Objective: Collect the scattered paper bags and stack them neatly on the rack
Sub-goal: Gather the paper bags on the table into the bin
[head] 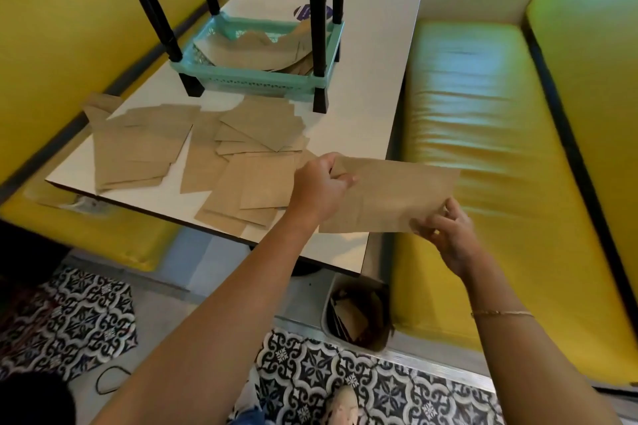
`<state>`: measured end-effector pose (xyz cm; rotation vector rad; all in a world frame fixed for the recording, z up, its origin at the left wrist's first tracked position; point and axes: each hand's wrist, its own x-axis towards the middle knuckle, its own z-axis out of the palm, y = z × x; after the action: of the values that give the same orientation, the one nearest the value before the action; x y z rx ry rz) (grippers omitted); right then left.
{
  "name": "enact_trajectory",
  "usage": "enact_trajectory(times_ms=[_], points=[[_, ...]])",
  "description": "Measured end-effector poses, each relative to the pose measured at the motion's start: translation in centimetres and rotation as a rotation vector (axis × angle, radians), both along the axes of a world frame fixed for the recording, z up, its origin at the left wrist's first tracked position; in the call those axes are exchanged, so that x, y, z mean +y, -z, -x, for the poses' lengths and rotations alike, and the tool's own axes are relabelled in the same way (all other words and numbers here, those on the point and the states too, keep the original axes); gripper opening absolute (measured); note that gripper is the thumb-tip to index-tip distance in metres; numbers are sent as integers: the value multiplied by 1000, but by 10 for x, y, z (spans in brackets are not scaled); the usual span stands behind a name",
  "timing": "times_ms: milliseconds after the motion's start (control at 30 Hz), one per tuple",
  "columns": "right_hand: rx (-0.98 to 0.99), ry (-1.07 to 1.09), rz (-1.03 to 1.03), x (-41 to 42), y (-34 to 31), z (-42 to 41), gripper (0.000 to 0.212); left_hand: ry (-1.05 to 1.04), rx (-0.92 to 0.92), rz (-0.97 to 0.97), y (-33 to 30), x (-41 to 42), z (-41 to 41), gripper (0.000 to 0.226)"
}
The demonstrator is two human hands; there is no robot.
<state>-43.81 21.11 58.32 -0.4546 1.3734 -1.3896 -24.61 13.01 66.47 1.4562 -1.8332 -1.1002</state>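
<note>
Both hands hold one flat brown paper bag (393, 197) at centre frame, over the white tabletop's (359, 121) near right corner. The left hand (319, 188) pinches its left end; the right hand (445, 235) pinches its lower right corner. More brown bags (193, 152) lie scattered left of it; several sit in the mint-green plastic rack's (248, 79) lower tray, upper centre.

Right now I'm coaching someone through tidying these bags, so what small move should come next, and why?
Probably carry the held paper bag forward to the rack's lower tray and lay it flat on the bags there. The left hand and right hand already pinch its two ends, it hangs off the table's near corner, and that tray already holds bags.
</note>
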Motion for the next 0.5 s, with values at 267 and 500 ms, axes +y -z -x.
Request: enact_trajectory(times_ms=[267, 500], points=[[733, 150, -286, 21, 27, 34, 15, -33, 9, -21, 15, 5, 5, 39], [1013, 99, -532, 58, 84, 11, 27, 67, -97, 45, 30, 19, 6, 22]])
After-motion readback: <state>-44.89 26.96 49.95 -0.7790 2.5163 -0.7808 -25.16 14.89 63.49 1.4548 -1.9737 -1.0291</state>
